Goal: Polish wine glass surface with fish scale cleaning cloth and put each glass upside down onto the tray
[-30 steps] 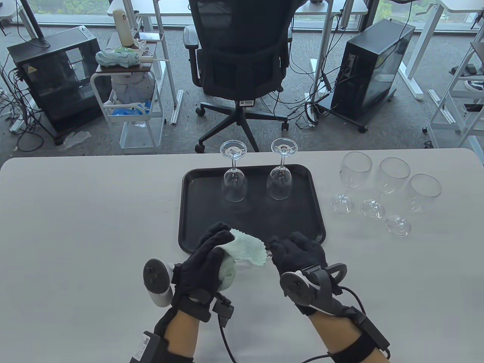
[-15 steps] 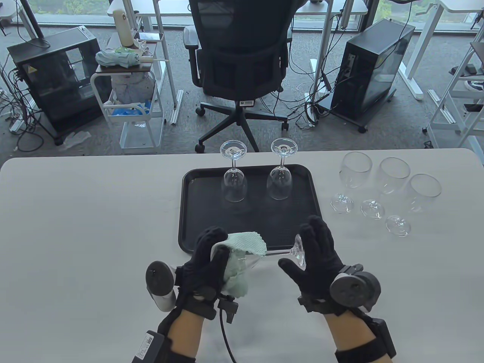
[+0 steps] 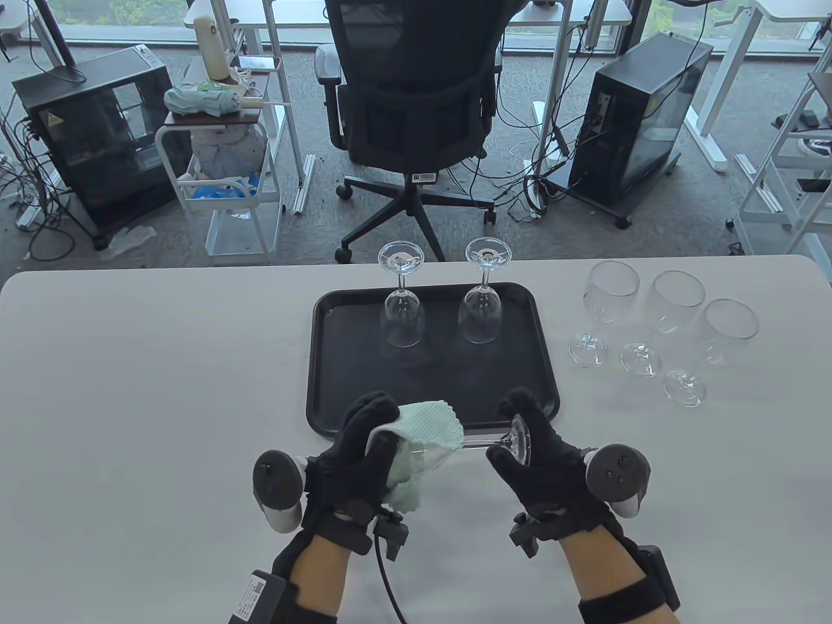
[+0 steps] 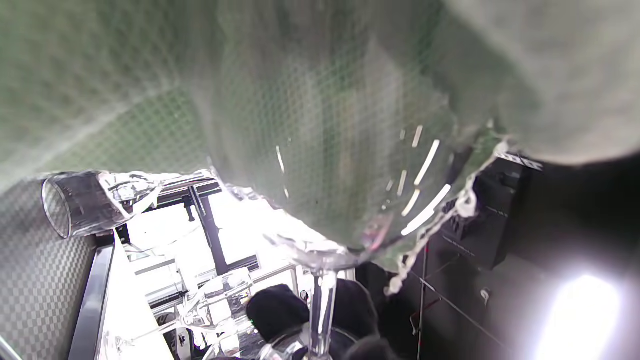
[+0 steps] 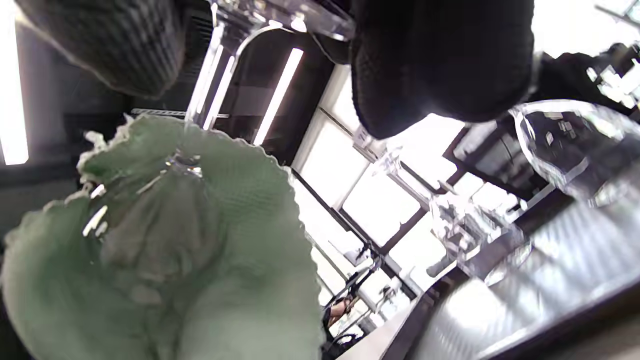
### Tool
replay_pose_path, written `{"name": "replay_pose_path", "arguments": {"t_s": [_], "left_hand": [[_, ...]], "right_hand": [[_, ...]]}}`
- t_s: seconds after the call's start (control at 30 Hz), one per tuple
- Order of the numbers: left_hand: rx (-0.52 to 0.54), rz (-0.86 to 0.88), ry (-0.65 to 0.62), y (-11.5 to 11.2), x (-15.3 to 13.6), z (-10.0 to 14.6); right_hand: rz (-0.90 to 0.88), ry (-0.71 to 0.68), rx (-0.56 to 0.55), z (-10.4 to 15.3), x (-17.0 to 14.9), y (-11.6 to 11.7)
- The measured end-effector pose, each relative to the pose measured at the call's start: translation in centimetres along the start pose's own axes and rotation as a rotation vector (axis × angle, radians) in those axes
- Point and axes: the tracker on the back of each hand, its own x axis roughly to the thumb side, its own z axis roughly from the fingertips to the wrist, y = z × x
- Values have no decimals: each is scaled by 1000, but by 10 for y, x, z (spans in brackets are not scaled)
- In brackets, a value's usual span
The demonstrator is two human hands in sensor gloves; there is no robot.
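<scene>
The left hand (image 3: 354, 458) is curled around the bowl of a wine glass (image 3: 448, 448), with the pale green cloth (image 3: 426, 432) bunched between glove and glass; the left wrist view shows the cloth wrapped over the bowl right down to where the stem begins. The right hand (image 3: 539, 448) grips the foot of the same glass, fingers bent over its rim and thumb below.

Half a second ago the right hand's fingers stood almost straight beside the foot; now they have folded around it, and the wrist has rolled so its tracker faces more upward. The left hand's hold on the cloth looks unchanged.

The glass is held above the desk (image 3: 130, 390), just over the near edge of the black tray (image 3: 325, 364). It lies on its side, long axis running left to right, bowl toward the left hand, foot toward the right. Two glasses (image 3: 403, 318) stand upside down at the tray's far side, and three upright glasses (image 3: 676, 302) wait on the desk to its right.
</scene>
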Motion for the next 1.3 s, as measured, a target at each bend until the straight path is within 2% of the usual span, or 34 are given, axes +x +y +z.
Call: {"name": "replay_pose_path", "arguments": {"t_s": [0.07, 0.13, 0.2, 0.33, 0.43, 0.53, 0.6, 0.67, 0.73, 0.8, 0.83, 0.87, 0.93, 0.97, 1.0, 1.07, 1.1, 1.17, 1.3], "left_hand": [[-42, 54, 54, 1, -4, 0], [-34, 77, 56, -1, -3, 0], [-30, 32, 29, -2, 0, 0], [-11, -49, -92, -3, 8, 1], [-6, -36, -68, 0, 6, 0], [-5, 42, 25, 1, -2, 0], [-25, 88, 55, 0, -4, 1], [-25, 65, 39, -2, -2, 1], [-30, 31, 13, -3, 0, 1], [-27, -5, -58, -3, 3, 0], [-22, -19, -67, -3, 4, 0], [-12, -25, -63, -2, 4, 0], [-28, -13, -45, 0, 3, -1], [-12, -14, -27, 1, 2, 0], [7, 18, 10, 2, 0, 0], [-35, 68, 57, 1, -1, 0], [-45, 80, 59, 0, -1, 0], [-23, 50, 37, -1, 0, 0], [-22, 9, -62, -4, 2, 0]], "right_hand": [[109, -98, -53, 0, 6, -3], [74, -85, -73, 0, 7, -3], [-60, 7, -70, -1, 3, -2], [-293, 231, 40, -1, -5, 2], [-158, 131, 43, -3, -1, 0], [126, -88, -18, -1, 11, -4], [167, -134, -48, -1, 13, -6], [106, -98, -61, -1, 12, -6], [-11, -3, -48, -3, 6, -5], [-204, 181, 13, -2, -1, -2], [-243, 201, 39, -2, -1, -1], [-224, 169, 47, -2, -1, -1], [-31, 62, 42, -3, 5, -4], [7, 39, 39, -3, 7, -4], [125, -85, 22, -3, 13, -5], [240, -184, -46, 0, 18, -7], [241, -188, -59, 0, 18, -8], [97, -108, -74, 0, 14, -5], [-135, 112, -19, -2, 4, -4]]}}
